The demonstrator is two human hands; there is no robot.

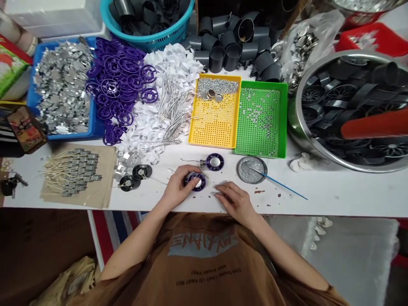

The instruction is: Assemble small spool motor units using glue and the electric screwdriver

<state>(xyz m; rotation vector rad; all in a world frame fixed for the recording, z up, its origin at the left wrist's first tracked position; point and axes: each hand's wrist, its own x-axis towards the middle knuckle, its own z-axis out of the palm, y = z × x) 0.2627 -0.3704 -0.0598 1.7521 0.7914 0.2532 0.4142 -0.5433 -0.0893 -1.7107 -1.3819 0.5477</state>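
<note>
My left hand (178,187) is closed around a round purple wheel-like part (198,185) on the white tabletop, its thumb over the pale disc in the centre. My right hand (236,201) rests just to the right, fingers loosely bent and apart, with nothing visible in them. Beyond my left hand lies a similar purple wheel-like part (214,162) with a silver disc and a thin wire. A shallow dish of grey paste (247,171) stands past my right hand, a thin blue stick (282,185) leaning out of it. Two black round parts (142,171) sit to the left.
A yellow tray (213,138) and a green tray (282,119) hold small metal pieces. Purple rings (117,76), white pieces (178,63) and wired parts (79,163) are heaped leftward. A metal bowl (298,127) of black parts stands right. A blue bin (32,93) holds silver pieces.
</note>
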